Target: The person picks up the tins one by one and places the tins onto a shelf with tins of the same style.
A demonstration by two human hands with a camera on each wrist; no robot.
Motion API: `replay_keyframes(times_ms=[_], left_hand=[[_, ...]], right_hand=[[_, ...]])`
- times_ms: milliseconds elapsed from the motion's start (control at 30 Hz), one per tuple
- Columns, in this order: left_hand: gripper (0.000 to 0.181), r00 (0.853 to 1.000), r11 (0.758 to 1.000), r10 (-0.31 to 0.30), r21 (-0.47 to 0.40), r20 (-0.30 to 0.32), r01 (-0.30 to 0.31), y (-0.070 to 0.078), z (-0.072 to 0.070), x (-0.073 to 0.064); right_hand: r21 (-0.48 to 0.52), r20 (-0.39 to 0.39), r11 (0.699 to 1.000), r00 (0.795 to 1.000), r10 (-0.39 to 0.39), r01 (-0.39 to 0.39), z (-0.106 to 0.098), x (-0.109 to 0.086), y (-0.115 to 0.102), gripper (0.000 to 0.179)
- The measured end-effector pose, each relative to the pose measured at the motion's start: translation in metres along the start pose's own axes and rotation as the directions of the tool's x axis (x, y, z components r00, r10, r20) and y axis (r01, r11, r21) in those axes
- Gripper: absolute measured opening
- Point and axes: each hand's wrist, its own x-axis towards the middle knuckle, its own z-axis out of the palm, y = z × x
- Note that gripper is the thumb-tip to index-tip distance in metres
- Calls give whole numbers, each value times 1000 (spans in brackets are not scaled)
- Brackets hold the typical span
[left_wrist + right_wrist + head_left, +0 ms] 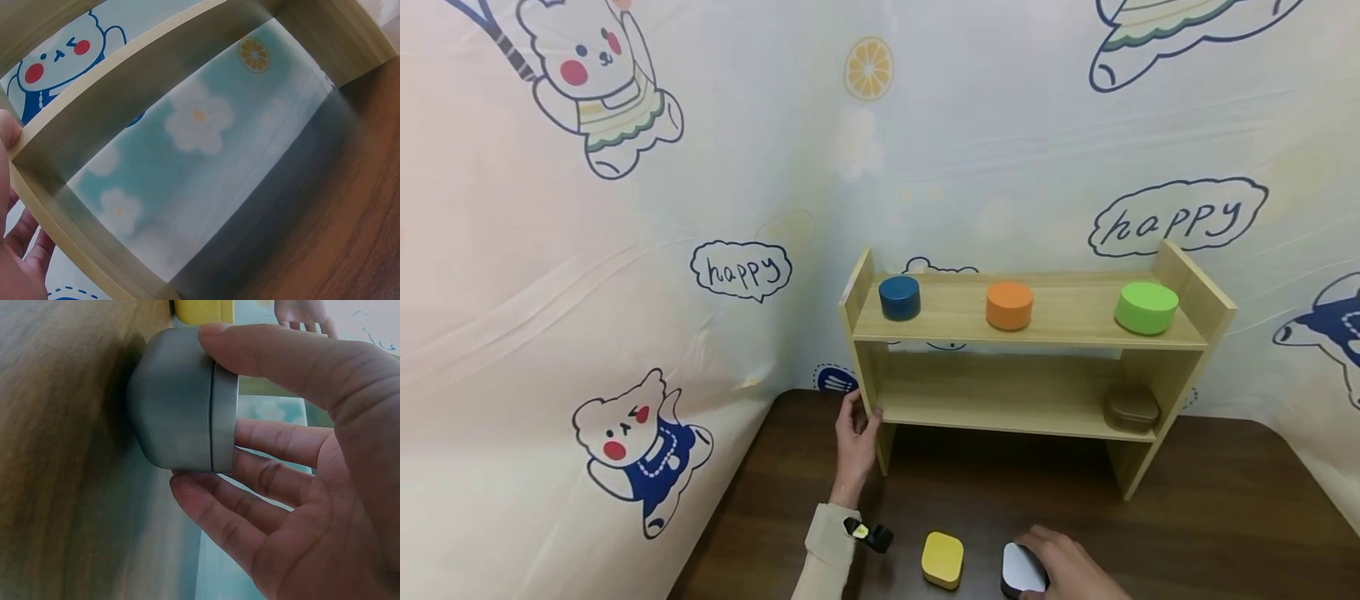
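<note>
A small two-tier wooden shelf (985,390) stands on the dark table. My left hand (856,446) holds the edge of its left side panel, with the thumb in front and the other fingers on the outer side. In the left wrist view the thumb (9,128) lies against the panel's edge. My right hand (1067,567) grips a silver-grey lidded tin (178,400) between thumb and fingers, low over the table. Whether the tin touches the wood I cannot tell. Left of it a yellow rounded-square tin (942,558) rests on the table.
On the top board stand a blue round tin (899,298), an orange one (1009,306) and a green one (1146,308). A brown tin (1131,408) sits at the right end of the lower board. Printed cloth (737,333) hangs behind and left of the table (1225,517).
</note>
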Motion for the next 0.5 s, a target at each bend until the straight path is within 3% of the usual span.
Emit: replay_keyframes(times_ms=[267,367,500], left_hand=[[36,1000,1000,7,-11,-6,-7,1,1,0],[36,1000,1000,6,-9,-9,-6,1,1,-1],[35,1000,1000,11,-14,-8,-11,1,1,-1]], right_hand=[[-20,75,989,986,148,-147,-59,4,-82,51],[-41,68,988,986,153,-150,-69,4,-95,50],[-76,-11,991,993,114,-114,-77,5,-103,49]])
